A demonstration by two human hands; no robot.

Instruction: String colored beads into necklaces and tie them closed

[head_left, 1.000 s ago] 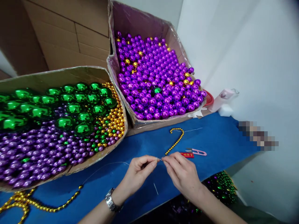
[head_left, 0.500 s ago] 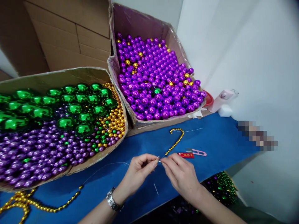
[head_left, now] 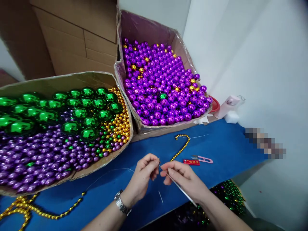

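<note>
My left hand (head_left: 145, 171), with a metal watch at the wrist, has thumb and forefinger pinched on a fine thread whose tip shows faintly. Close beside it, my right hand (head_left: 183, 179) grips a long, thin, pale needle (head_left: 184, 191) that slants down below the palm. Just beyond the fingers, a short strand of gold beads (head_left: 179, 150) curves on the blue tabletop (head_left: 223, 150), a clear thread trailing from its hooked end. Another gold bead strand (head_left: 56, 216) lies at the lower left, its thread running toward my left hand.
A carton (head_left: 128, 141) of green, purple and gold beads stands on the left. Behind is a box (head_left: 166, 126) of purple balls. Pink thread snips (head_left: 204, 159) and a red packet (head_left: 191, 162) lie right of the strand. A short white stick (head_left: 160, 196) rests nearer me.
My hands have drawn slightly apart. The right hand has turned, so the long needle now shows below its palm. The view has shifted slightly; the beads and snips stay put.
</note>
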